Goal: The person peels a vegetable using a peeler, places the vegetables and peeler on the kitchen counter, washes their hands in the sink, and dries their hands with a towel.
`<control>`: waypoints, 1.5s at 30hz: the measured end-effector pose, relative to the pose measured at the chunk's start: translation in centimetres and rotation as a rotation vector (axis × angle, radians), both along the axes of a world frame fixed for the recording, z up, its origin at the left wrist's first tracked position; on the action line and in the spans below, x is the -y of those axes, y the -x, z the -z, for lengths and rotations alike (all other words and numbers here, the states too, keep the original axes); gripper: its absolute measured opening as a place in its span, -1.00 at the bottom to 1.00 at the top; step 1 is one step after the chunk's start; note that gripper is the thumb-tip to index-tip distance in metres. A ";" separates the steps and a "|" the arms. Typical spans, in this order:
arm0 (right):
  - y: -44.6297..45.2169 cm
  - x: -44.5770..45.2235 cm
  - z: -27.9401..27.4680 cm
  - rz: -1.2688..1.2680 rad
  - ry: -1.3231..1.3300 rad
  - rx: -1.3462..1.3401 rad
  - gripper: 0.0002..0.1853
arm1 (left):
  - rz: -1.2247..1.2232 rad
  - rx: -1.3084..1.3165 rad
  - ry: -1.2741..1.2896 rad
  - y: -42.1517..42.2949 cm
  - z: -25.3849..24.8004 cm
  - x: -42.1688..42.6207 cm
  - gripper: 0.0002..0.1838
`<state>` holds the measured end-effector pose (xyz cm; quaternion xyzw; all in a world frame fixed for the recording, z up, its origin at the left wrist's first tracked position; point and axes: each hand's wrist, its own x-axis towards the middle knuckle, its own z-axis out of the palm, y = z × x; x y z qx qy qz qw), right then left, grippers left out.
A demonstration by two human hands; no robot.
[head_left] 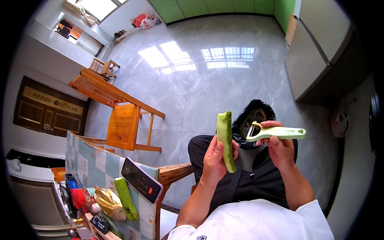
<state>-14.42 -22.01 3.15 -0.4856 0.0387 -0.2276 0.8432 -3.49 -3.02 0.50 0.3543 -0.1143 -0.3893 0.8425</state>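
Note:
My left hand is wrapped around a long green gourd, held nearly upright. Pale, peeled flesh shows along its left side, while darker green skin runs down the right. In my right hand is a light green peeler, its handle lying sideways and its blade head turned toward the gourd. A small gap separates blade and gourd. Behind and below them stands a bin lined with a black plastic bag, between my knees. Another piece of green gourd lies on the table to my left.
A checked tablecloth covers the wooden table at left. A phone lies at its edge, near a gold packet and other items. Beyond it stands a wooden chair. A grey fridge is at the right.

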 end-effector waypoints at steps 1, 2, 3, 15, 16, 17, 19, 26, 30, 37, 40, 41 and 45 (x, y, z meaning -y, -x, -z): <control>0.0 0.0 0.0 0.022 0.048 -0.017 -0.47 | -0.011 0.024 -0.002 0.0 0.0 0.0 -0.47; -0.1 0.1 0.0 0.024 0.052 -0.017 -0.47 | -0.009 0.024 0.002 0.0 0.0 0.1 -0.47; -0.3 0.1 0.0 0.056 0.096 -0.015 -0.48 | -0.021 0.038 0.000 0.0 0.0 0.1 -0.50; -1.5 0.5 -1.4 0.107 0.018 -0.048 -0.67 | -0.005 0.077 0.016 0.4 0.3 0.7 -0.53; -1.7 0.3 -1.7 0.170 0.011 -0.071 -0.72 | 0.004 0.093 0.016 0.5 0.3 0.8 -0.50; -1.8 0.4 -1.6 0.178 0.010 -0.073 -0.72 | 0.012 0.091 0.015 0.5 0.3 0.9 -0.50; -2.0 0.7 -1.5 0.227 -0.019 -0.126 -0.71 | 0.008 0.146 -0.008 0.7 0.2 1.2 -0.48; -2.7 0.9 -2.2 0.307 -0.199 -0.216 -0.78 | 0.032 0.097 -0.043 1.2 0.1 1.4 -0.54; -2.5 1.2 -1.8 0.256 -0.259 -0.174 -0.80 | 0.094 0.017 -0.028 1.2 0.1 1.3 -0.38; -2.5 1.3 -2.0 0.310 -0.318 -0.216 -0.77 | 0.146 -0.109 -0.027 1.3 -0.2 1.6 -0.53; -2.2 1.5 -1.5 0.289 -0.319 -0.222 -0.77 | 0.144 -0.133 -0.032 1.5 0.2 1.7 -0.56; -2.2 1.5 -1.5 0.303 -0.300 -0.225 -0.79 | 0.143 -0.133 -0.032 1.6 0.3 1.8 -0.56; -1.9 1.5 -1.7 0.313 -0.253 -0.219 -0.84 | 0.113 -0.127 -0.038 1.6 0.3 1.9 -0.57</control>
